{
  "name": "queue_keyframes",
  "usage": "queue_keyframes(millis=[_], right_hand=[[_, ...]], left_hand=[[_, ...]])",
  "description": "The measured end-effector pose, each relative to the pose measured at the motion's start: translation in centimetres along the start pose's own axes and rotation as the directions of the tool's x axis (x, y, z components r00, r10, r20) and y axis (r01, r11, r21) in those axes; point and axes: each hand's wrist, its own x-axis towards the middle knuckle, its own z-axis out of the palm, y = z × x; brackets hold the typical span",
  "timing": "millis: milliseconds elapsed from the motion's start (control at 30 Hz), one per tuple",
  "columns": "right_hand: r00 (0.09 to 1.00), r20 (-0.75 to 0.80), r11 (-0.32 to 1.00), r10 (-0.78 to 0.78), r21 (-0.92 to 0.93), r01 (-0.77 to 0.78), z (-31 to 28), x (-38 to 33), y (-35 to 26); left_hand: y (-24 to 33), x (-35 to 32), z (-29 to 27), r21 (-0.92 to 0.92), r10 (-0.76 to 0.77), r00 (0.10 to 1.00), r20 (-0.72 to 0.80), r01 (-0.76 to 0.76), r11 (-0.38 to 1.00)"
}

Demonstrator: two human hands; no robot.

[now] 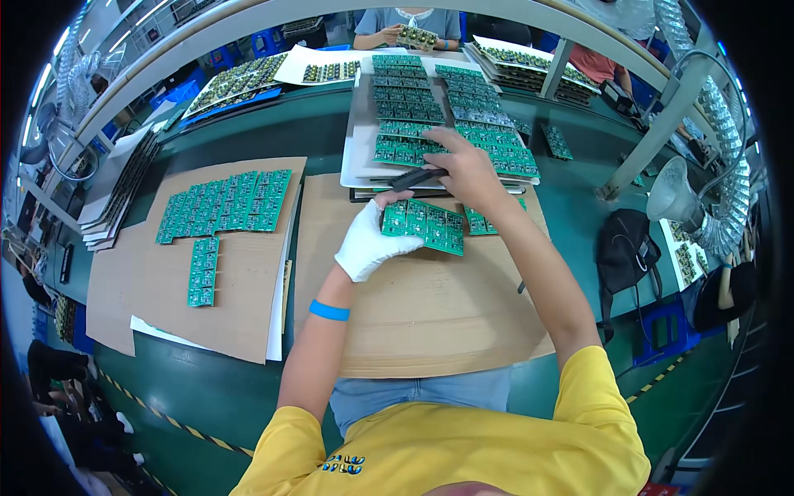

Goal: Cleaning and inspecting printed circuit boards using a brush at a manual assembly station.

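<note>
My left hand (371,244), in a white glove with bare fingertips, grips a green circuit board panel (430,227) by its left end, over the cardboard in front of me. My right hand (468,172) is bare and closed around a slim black tool (416,178), whose exact kind I cannot make out. The tool lies just above the panel's far edge, close to my left fingertips. Partly hidden under my right forearm is another green board (481,221). Beyond my hands, rows of green boards (407,99) lie on a stack of white sheets.
To the left, more green boards (223,202) rest on a cardboard sheet (240,281). A person (407,29) across the bench holds a board. At the right are a black bag (626,256) and a fume hose with a clear hood (674,194). A metal frame (562,66) spans the bench.
</note>
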Motion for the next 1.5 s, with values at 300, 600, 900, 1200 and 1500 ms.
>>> queue_keyframes(millis=[300, 600, 900, 1200, 1500], right_hand=[[0.998, 0.057, 0.981, -0.011, 0.194, 0.0, -0.1, 0.1, 1.6], [0.952, 0.305, 0.968, 0.019, 0.234, -0.095, -1.6, 1.9, 1.6], [0.973, 0.209, 0.983, -0.098, 0.174, 0.061, -1.6, 2.5, 2.1], [0.935, 0.355, 0.953, -0.026, 0.291, -0.084, -2.0, 2.7, 1.5], [0.992, 0.054, 0.991, -0.114, -0.067, 0.117, 0.5, 0.3, -0.4]], left_hand=[[0.4, -0.2, 0.2, -0.04, -0.001, 1.0, 0.011, 0.001, 0.999], [0.5, -0.3, 0.1, -0.048, 0.022, 1.0, 0.013, -0.021, 0.999], [0.4, -0.2, -0.1, -0.038, 0.019, 1.0, 0.02, -0.018, 0.999], [0.4, -0.2, -0.5, -0.052, 0.028, 1.0, 0.002, -0.027, 0.998], [-0.2, 0.0, -0.5, -0.08, 0.016, 0.999, -0.049, -0.02, 0.997]])
